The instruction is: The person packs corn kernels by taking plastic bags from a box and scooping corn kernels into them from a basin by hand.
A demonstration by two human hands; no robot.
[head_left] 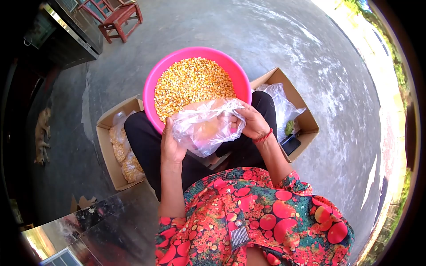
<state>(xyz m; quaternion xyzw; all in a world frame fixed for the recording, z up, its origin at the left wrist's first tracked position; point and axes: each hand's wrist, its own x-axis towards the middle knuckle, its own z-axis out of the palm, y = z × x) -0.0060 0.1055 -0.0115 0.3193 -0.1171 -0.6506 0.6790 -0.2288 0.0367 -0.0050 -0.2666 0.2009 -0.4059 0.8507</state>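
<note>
A clear plastic bag [199, 133] is stretched between my two hands, over my lap and the near rim of a pink basin [242, 77]. My left hand [172, 144] grips the bag's left side, thumb up along its edge. On the right side, my right hand [252, 120] pinches the bag near its top, some fingers showing through the film. Loose yellow corn kernels [191, 82] fill much of the basin, just beyond the bag. No kernels can be made out inside the bag.
Left of my legs, a cardboard box [106, 155] holds bags of corn [132, 166]. Another cardboard box [306, 122] on the right contains plastic bags [279, 104] and a dark phone-like object [290, 144]. A red wooden chair [120, 20] stands far left; an animal [42, 135] lies on the floor.
</note>
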